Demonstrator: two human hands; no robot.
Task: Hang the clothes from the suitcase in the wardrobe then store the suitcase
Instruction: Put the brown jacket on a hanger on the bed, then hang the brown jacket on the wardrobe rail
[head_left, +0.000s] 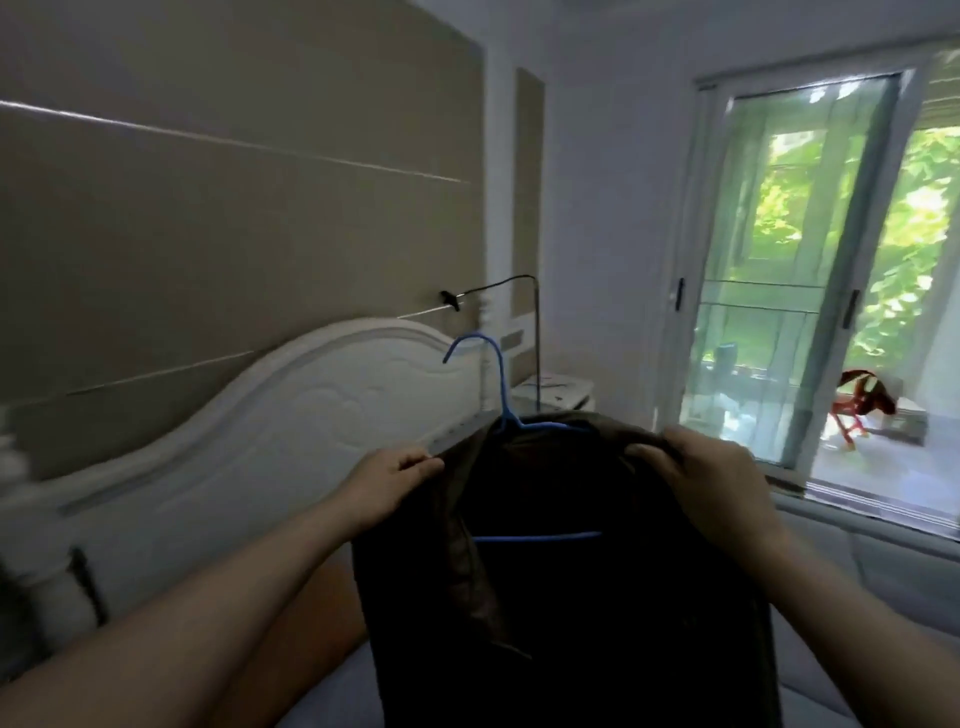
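A dark brown jacket (571, 597) hangs in front of me on a blue hanger (496, 384), whose hook sticks up above the collar and whose lower bar shows inside the open front. My left hand (387, 480) pinches the jacket's left shoulder. My right hand (711, 483) grips the right shoulder. The jacket is held up over the bed. No suitcase or wardrobe is in view.
A white carved headboard (249, 447) runs along the beige wall to the left. A white bedside table (558, 389) with a thin black lamp stands behind the jacket. A sliding glass window (789, 270) fills the right, with a red toy horse (862, 402) beyond it.
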